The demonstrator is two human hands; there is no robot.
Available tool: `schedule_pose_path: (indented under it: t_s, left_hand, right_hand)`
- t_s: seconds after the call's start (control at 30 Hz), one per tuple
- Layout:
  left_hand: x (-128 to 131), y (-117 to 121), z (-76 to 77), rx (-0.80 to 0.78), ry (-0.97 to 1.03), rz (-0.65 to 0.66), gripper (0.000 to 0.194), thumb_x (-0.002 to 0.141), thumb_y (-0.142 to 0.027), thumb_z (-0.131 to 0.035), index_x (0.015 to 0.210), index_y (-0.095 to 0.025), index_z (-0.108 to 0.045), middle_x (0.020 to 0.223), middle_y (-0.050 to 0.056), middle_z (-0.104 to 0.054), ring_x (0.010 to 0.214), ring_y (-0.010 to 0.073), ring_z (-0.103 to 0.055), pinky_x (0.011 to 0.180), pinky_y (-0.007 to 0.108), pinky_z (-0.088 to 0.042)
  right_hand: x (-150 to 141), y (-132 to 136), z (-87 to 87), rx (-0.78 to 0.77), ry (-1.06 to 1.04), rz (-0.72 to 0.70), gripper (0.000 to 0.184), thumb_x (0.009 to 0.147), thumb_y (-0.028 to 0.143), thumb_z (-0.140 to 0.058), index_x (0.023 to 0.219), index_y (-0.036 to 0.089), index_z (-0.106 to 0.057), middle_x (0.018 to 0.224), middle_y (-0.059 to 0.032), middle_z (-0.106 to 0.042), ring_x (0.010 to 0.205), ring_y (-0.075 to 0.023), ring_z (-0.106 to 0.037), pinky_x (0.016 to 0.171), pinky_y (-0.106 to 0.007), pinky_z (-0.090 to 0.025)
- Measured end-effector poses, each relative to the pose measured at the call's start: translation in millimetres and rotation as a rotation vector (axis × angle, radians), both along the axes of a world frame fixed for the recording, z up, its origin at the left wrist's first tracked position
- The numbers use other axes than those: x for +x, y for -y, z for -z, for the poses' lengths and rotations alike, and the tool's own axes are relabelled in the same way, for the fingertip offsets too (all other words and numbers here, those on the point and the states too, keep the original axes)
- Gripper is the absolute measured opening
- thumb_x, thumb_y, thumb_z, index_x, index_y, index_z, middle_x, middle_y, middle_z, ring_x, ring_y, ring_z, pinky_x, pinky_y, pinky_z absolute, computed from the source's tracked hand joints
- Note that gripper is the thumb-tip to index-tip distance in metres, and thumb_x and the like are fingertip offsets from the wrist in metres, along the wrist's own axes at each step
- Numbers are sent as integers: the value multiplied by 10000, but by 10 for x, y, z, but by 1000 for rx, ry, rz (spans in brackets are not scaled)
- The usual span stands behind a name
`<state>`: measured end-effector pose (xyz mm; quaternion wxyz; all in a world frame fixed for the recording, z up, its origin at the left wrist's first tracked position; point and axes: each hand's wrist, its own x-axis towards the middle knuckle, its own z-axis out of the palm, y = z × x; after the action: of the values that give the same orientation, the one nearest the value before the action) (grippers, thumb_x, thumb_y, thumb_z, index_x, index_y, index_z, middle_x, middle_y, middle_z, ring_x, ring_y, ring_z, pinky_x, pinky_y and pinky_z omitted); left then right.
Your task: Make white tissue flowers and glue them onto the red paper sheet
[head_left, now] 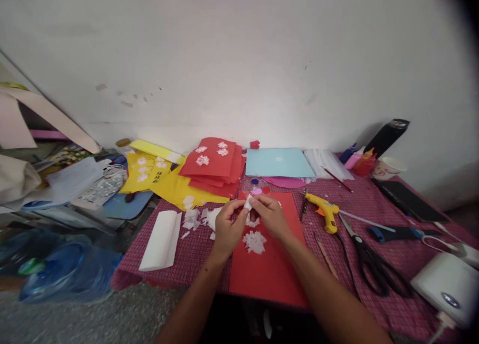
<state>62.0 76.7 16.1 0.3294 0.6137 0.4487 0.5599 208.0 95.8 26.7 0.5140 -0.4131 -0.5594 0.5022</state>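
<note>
Between the fingertips of both hands is a small piece of white paper [247,202], pinched above a red sheet [267,279]. My left hand [229,228] grips it from the left, fingers closed. My right hand [270,215] holds its other side with thumb and forefinger. On the red sheet just below lies a white paper flower [254,241]; another, partly covered by my hands, sits higher up. White paper scraps [192,219] are scattered left of my left hand, beside a folded white paper [161,240].
Red sheets with paper flowers [211,157] are stacked at the back, near yellow sheets [175,186] and a light blue sheet [279,163]. At right lie a yellow glue gun [326,211], black scissors [374,264], a utility knife [396,233] and a white box-shaped device [445,284]. A black flask [387,137] leans by the wall.
</note>
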Motion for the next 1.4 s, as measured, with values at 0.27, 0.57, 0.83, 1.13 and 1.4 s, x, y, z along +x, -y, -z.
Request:
schedule_pose_path:
  t_s: [0.27,0.57,0.83,1.13,1.4]
  left_hand:
    - [-14,-39,89,-154,164,4,222,896,-324,-636,1042,-202,-749,999,53,-755,899,179,-679,850,297,-527]
    - [-51,-36,50,-101,100,-73,196,896,-337,-653,974,-187,-750,958,41,-747,893,177,-666,859,292,-514]
    - [-54,-37,26,105,-29,-103,82,876,-258,-687,882,-215,-757,922,25,-739,881,165,-676,852,302,-521]
    - [-35,-33,15,248,-144,-138,70,862,-190,-700,803,-213,-729,885,25,-721,864,160,-670,823,311,-525]
    - [-30,-43,44,305,-207,-160,114,824,-123,-716,755,-203,-673,842,7,-679,836,146,-645,785,280,-510]
  right_hand:
    - [-2,17,4,74,94,15,363,947,446,-559,686,197,-604,573,19,-573,527,-130,-517,541,-251,-401]
    - [-25,9,15,114,192,114,365,930,415,-554,636,198,-567,546,22,-549,508,-126,-497,513,-245,-385]
    - [-10,1,17,16,83,31,371,932,446,-564,669,188,-613,528,18,-568,490,-130,-518,508,-250,-403]
    - [-9,17,-38,-39,-20,-37,350,887,464,-625,678,183,-630,530,18,-579,482,-121,-515,500,-244,-404]
    - [-7,0,8,-45,-2,-20,276,839,368,-655,638,186,-606,537,27,-571,496,-117,-511,503,-242,-384]
